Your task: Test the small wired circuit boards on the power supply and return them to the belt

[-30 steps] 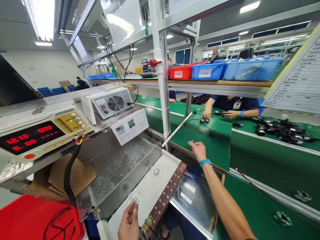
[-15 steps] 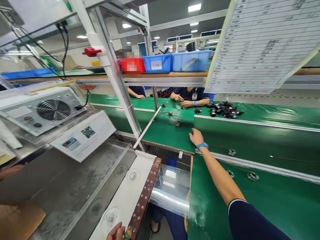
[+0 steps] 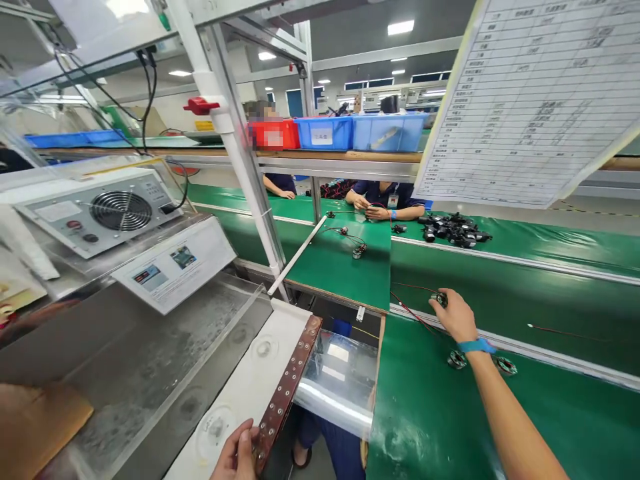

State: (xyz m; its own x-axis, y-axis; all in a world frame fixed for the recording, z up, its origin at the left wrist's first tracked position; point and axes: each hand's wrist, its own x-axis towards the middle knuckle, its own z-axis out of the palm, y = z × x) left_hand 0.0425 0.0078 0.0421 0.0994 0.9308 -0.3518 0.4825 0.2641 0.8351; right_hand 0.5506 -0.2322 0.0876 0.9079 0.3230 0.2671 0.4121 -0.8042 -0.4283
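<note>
My right hand (image 3: pixel 457 317) is over the green conveyor belt, its fingers closed around a small round motor stator (image 3: pixel 440 299) with thin wires trailing to the left. Below the wrist lie another stator (image 3: pixel 457 360) and a third stator (image 3: pixel 506 365), partly behind the arm. At the bottom, my left hand (image 3: pixel 235 453) is closed in a pinch beside the near end of a brown riveted strip (image 3: pixel 286 387) on a white board (image 3: pixel 250 373). What its fingertips hold is hidden.
A grey fan unit (image 3: pixel 100 210) and a printed card (image 3: pixel 175 263) stand at left. A green board (image 3: pixel 340 280) bridges the belts, bearing wired parts. Across it, a co-worker's hands (image 3: pixel 373 208) handle a part near piled black parts (image 3: pixel 453 229). A paper sheet (image 3: pixel 530 100) hangs upper right.
My right hand has moved right from the green board's edge and closed on a stator lying on the belt. My left hand has shifted slightly up along the brown strip.
</note>
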